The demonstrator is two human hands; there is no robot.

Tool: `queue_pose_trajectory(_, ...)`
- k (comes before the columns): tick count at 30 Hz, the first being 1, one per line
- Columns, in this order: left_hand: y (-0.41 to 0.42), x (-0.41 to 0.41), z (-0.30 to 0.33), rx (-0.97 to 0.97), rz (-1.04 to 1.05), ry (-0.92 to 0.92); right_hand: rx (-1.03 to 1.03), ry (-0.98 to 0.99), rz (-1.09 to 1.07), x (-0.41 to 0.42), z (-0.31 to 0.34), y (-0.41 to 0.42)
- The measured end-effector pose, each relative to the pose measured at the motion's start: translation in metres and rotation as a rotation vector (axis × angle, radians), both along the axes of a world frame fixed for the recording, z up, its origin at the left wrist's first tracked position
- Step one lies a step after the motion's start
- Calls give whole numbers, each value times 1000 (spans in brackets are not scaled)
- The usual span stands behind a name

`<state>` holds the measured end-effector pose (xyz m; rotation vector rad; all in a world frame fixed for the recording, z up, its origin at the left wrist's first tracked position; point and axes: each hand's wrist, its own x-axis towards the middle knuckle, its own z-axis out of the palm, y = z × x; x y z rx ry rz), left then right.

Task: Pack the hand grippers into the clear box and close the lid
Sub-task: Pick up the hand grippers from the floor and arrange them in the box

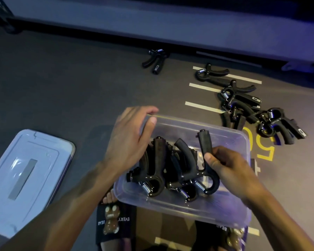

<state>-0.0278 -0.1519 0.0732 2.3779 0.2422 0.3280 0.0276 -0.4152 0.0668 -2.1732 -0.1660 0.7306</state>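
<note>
- Head view: the clear box (216, 212) sits open on the dark floor, and everything else is placed relative to it
- Inside the clear box three black hand grippers stand side by side with their springs toward the near wall: a left one (155, 165), a middle one (184, 163), and a right one (206, 156)
- The right hand (228, 169) reaches in over the box's right side and pinches the right hand gripper at the base of its upright handle, thumb on the near face, fingers curled behind
- The left hand (129, 142) rests over the box's far-left corner, thumb hooked over the rim, fingers loosely spread and closed around nothing; its palm lies just beside the left hand gripper, and I cannot tell whether they touch
- The lid (28, 176) lies flat on the floor, well to the left of the box and apart from it
- Beyond the box's far-right corner a loose pile of hand grippers (257, 109) lies across white floor stripes (203, 105)
- One more hand gripper (155, 59) lies alone, far beyond the box, near a long grey ledge (152, 28)
- Yellow floor markings (266, 151) show just right of the box
- A sandal with a bear print (111, 221) shows under the box's near-left corner
</note>
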Motion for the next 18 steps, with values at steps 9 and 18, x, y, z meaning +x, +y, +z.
queue_pose_trajectory(9,8,-4,-31,125,-65,-8,-163,155,-68,-21,-50,10)
queue_pose_trajectory(18,8,-4,-32,141,-70,-1,-541,-45,200,-27,-43,20)
